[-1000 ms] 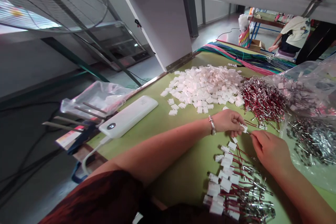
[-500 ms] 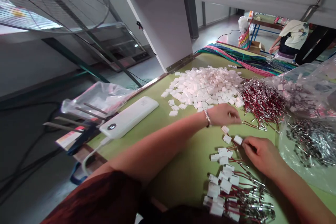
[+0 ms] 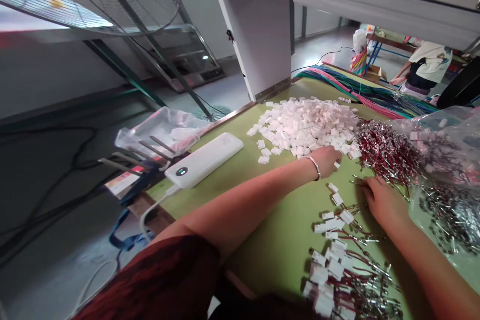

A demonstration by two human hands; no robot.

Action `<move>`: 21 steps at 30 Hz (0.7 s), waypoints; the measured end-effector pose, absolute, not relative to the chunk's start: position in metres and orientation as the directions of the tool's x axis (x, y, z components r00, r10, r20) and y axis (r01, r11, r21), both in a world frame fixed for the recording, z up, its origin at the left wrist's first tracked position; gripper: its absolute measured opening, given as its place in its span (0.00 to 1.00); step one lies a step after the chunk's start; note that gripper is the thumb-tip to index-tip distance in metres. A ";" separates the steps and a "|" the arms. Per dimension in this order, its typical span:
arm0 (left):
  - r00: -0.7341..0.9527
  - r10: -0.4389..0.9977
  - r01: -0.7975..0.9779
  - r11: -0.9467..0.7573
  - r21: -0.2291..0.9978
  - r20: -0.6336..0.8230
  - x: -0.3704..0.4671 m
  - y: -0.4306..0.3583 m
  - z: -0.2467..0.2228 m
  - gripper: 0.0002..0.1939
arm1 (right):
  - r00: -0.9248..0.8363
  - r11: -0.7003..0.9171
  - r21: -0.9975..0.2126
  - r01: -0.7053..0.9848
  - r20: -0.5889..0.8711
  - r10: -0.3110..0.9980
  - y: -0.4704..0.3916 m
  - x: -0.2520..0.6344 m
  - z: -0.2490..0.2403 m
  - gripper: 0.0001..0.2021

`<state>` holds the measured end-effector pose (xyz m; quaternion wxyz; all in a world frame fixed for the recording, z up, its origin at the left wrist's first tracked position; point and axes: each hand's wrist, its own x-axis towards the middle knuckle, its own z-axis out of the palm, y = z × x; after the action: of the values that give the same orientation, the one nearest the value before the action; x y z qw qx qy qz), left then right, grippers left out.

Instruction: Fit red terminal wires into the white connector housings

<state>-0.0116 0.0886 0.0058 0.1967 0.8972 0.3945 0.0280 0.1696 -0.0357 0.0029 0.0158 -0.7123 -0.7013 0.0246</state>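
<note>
Connectors (image 3: 307, 122), white and loose, lay in a wide pile towards the far side of the desk (image 3: 270, 225), spread low, we judged, so that single ones could be picked from the near edge. Our left hand (image 3: 330, 160) was at that edge, its fingers bent down, with one white piece showing beside the fingertips; we could not tell whether the grip was pinching it or only next to it. Our right hand (image 3: 384, 200) rested low near the red leads (image 3: 388, 152), thumb and fingers drawn together on what looked like one short lead (image 3: 356, 180), its metal ends poking out towards the left hand, which we took as a way to leave those ends free. The leads were heaped just beside the pile, so both sorts were in easy reach. Nearer to us, wired connectors (image 3: 335, 267) lay in a loose column, their white bodies mostly to the left and their wires trailing right, probably to limit tangling. On the right, a clear bag (image 3: 446, 215) had metal-ended pieces on it, close to the right forearm. The power bank (image 3: 206, 160) sat well apart on the left, perhaps so that its cable (image 3: 146, 215) stayed out of our way
</note>
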 end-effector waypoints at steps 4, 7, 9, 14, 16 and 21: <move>0.707 0.704 0.659 -0.619 0.428 -0.071 -0.010 0.085 0.008 0.13 | 0.014 -0.009 0.065 0.998 -0.080 0.997 -0.030 0.160 0.006 0.10; 0.695 0.719 0.605 -0.567 0.560 -0.023 -0.009 0.081 0.010 0.09 | 0.014 -0.013 0.028 1.000 -0.039 0.999 -0.034 0.162 0.009 0.08; 0.665 0.746 0.535 -0.440 0.721 -0.038 -0.008 0.079 0.012 0.11 | 0.045 -0.044 -0.087 0.995 0.008 0.999 -0.039 0.167 0.011 0.08; 0.629 0.739 0.341 0.015 0.940 -0.240 -0.002 0.067 0.013 0.11 | 0.089 -0.058 -0.487 0.872 0.041 0.995 -0.049 0.173 0.011 0.08; 0.624 0.701 0.264 0.227 0.937 -0.346 0.003 0.061 0.011 0.07 | 0.083 -0.043 -0.574 0.818 0.043 0.996 -0.052 0.173 0.009 0.10; 0.634 0.642 0.041 0.530 0.847 -0.432 0.010 0.051 0.012 0.10 | 0.079 -0.019 -0.658 0.753 0.063 0.995 -0.058 0.164 0.012 0.13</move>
<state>0.0104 0.0511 0.0123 0.7862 0.4457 0.3830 0.1911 0.1643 -0.0581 0.0116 0.2785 -0.6798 -0.6428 0.2172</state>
